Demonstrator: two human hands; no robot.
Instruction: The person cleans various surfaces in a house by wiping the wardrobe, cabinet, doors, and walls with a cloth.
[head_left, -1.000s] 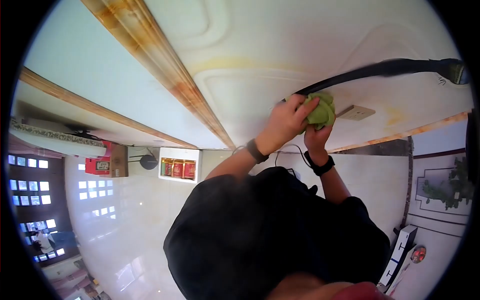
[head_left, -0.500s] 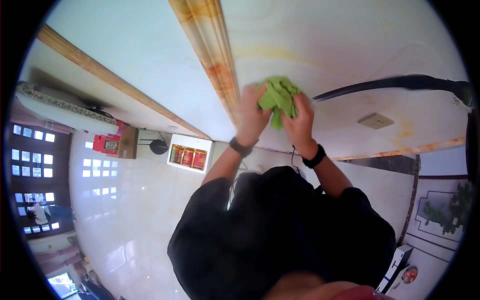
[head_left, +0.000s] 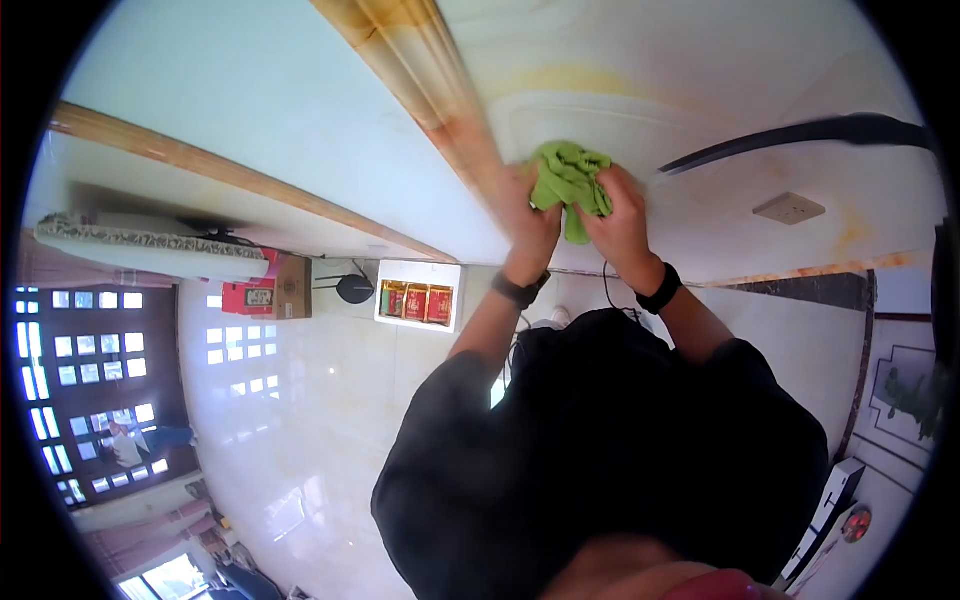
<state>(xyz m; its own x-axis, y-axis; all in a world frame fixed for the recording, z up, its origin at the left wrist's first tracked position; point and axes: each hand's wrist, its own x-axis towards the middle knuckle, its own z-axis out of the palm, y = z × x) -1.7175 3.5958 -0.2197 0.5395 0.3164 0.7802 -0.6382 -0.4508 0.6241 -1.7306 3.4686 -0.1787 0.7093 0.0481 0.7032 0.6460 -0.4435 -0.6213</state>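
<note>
Before a pale wall (head_left: 700, 225), near marbled trim (head_left: 415, 85), the left hand (head_left: 533, 222) and right hand (head_left: 624, 222) pinch opposite sides of a bunched green cloth (head_left: 570, 180); apparently light, soft and unbreakable, it should crumple easily, best gripped by its gathered edges.

- Left grip (head_left: 536, 228): upper centre of frame, fingers curled, partly blurred.
- Right grip (head_left: 622, 222): just right of the left one, fingers bent inward toward upper left; outline sharper.
- Contact between the two: cannot tell.
- Left forearm (head_left: 484, 338): near frame centre, slants up and right.
- Right forearm (head_left: 698, 328): right of centre, slants up and left.
- Torso (head_left: 600, 450): lower centre, both arms extended toward top of frame.
</note>
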